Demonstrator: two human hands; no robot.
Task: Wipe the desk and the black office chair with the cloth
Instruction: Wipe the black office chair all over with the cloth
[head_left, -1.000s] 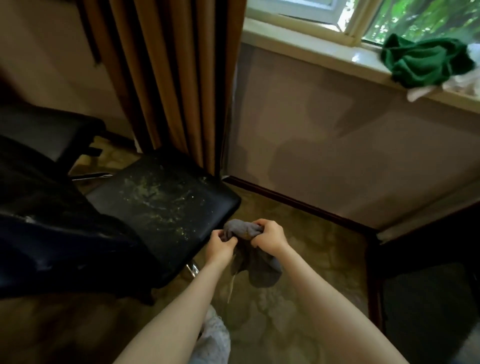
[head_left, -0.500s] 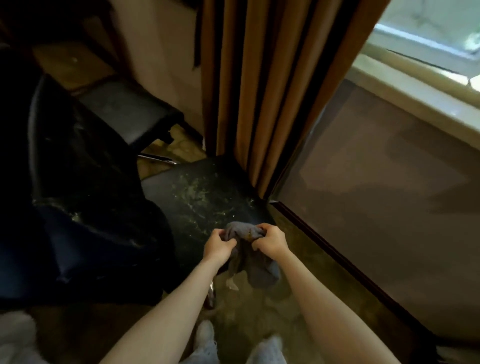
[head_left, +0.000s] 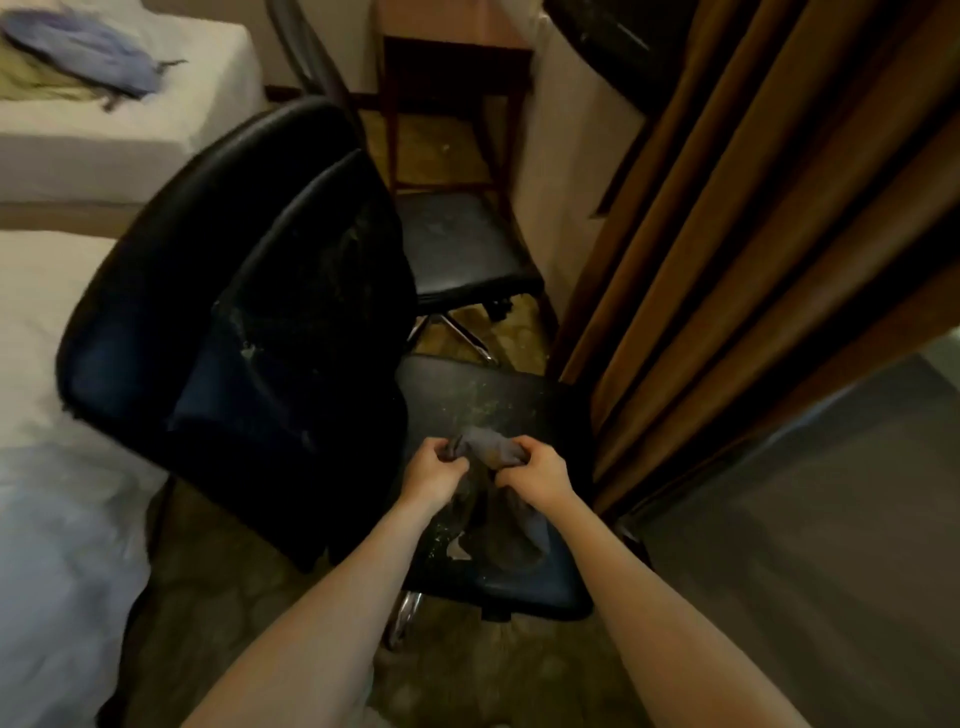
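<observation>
Swung leftward since the earlier frame, the view is now filled by the backrest of the black office chair (head_left: 234, 312), and the window sill has been lost from sight. The cloth (head_left: 488, 449) is still held bunched above the chair's seat (head_left: 498, 400). Wiping of the chair is judged barely begun, if at all: seat and backrest are seen speckled with pale dust and flakes. No desk can be made out, so its state cannot be told. Left of the chair a white bed (head_left: 62, 364) is seen, right of it a brown curtain (head_left: 753, 208), behind it a second dark seat (head_left: 457, 244), beneath it a patterned floor (head_left: 234, 597). The cloth's top is gripped by the curled fingers of the left hand (head_left: 434, 470) and the right hand (head_left: 537, 475).
</observation>
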